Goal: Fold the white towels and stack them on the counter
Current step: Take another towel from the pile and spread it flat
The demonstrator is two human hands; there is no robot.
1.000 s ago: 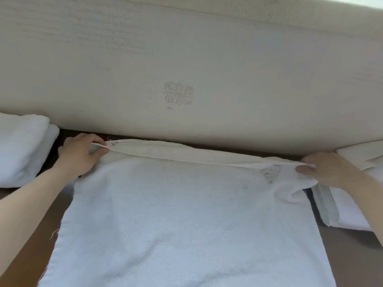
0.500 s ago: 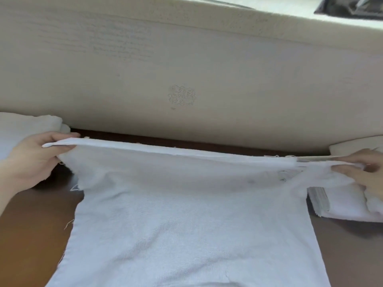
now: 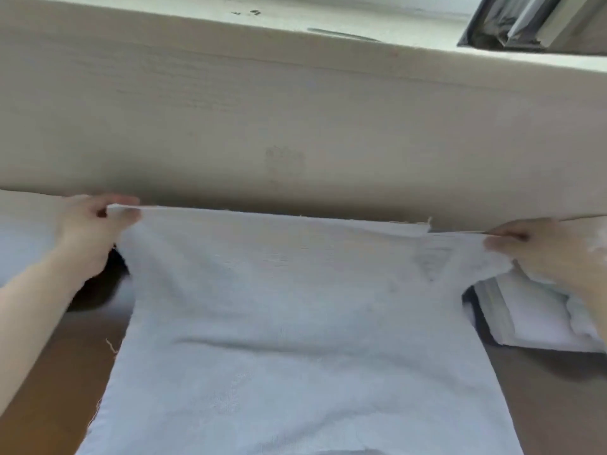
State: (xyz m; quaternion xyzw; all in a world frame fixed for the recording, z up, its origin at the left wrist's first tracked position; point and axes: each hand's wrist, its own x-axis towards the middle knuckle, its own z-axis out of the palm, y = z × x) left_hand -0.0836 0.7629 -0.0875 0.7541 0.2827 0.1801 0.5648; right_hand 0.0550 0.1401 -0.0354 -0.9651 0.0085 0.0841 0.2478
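My left grip (image 3: 95,231) pinches the far left corner of the white towel (image 3: 295,323), thumb and curled fingers clamped on the hem. My right grip (image 3: 542,247) pinches the far right corner the same way, with the edge caught between thumb and forefinger. Between them the towel's far edge is raised off the brown tabletop (image 3: 49,372) and pulled taut in a nearly straight line. The rest of the cloth slopes down from that edge and lies flat on the tabletop towards me. A loose thread hangs from its left side. Beneath my right grip sits a pile of folded white towels (image 3: 532,320), just beside the spread one. Another white bundle (image 3: 19,244) lies behind my left wrist, blurred. A beige wall (image 3: 295,110) rises right behind the tabletop.
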